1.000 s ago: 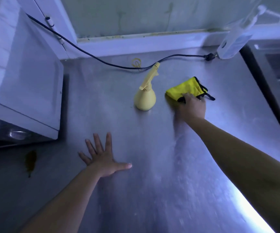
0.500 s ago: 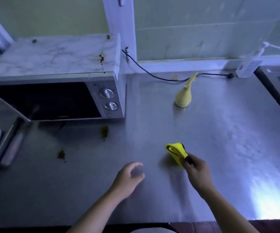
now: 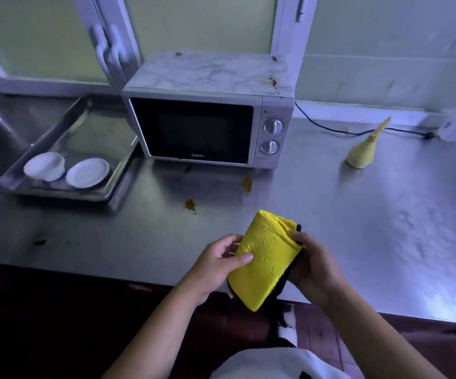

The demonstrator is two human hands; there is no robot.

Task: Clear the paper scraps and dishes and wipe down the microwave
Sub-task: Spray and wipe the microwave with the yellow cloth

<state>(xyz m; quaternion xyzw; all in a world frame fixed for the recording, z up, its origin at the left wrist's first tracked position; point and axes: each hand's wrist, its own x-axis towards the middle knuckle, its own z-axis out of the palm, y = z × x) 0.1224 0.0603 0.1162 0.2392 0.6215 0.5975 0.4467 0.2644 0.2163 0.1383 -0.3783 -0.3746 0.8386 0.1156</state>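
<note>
Microwave (image 3: 207,127) at the desk's (image 3: 358,228) rear; tray (image 3: 103,195) to its left holding bowl (image 3: 45,166) and plate (image 3: 88,172); spray bottle (image 3: 362,153) right; cloth (image 3: 265,258) in front, between both hands.

The yellow cloth (image 3: 265,258) gripped by my left hand (image 3: 218,265) and right hand (image 3: 314,266) looked like thick, nubbly microfibre, matt, with dark edging. In front of the microwave (image 3: 207,127) the counter (image 3: 358,214) was brushed metal with a dull sheen. The microwave had a silvery casing, a glossy dark door and shiny knobs (image 3: 274,126); a marble-patterned sheet (image 3: 207,73) lay on top of it. Left of the microwave a polished metal tray (image 3: 57,194) held a smooth white bowl (image 3: 45,165) and saucer (image 3: 88,172). Right of the microwave stood a matt yellow plastic spray bottle (image 3: 361,154).
</note>
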